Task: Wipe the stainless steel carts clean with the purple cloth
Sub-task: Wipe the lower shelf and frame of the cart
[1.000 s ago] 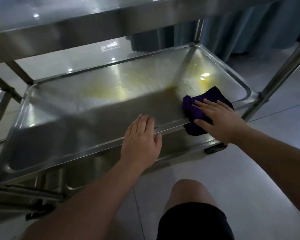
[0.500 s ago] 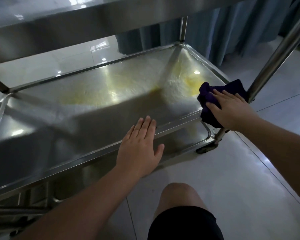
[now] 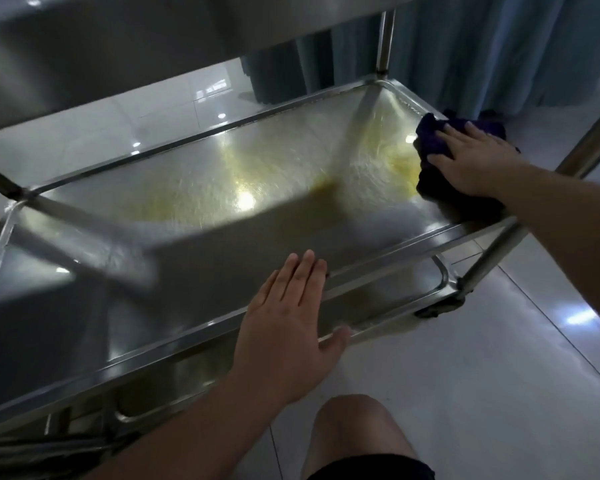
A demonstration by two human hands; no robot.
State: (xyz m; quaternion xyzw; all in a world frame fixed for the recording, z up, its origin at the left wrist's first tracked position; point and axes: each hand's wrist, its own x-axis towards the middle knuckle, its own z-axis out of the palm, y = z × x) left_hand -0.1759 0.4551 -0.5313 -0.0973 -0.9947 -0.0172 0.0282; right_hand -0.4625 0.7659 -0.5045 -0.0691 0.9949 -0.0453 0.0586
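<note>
Your right hand (image 3: 471,161) presses flat, fingers straight, on the soft, limp cloth (image 3: 458,188) at the cart (image 3: 378,247) shelf's right rim, so hold it bunched under the palm, while your open left hand (image 3: 288,327) steadies the front rim.

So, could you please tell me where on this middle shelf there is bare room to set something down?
The shelf lies bare from its left rim to the purple cloth. The right end is crowded by the right hand pressing the cloth; the left hand covers the near rim.

Left hand (image 3: 291,327) flat, fingers straight; right hand (image 3: 471,157) flat, palm down, arm outstretched.
</note>
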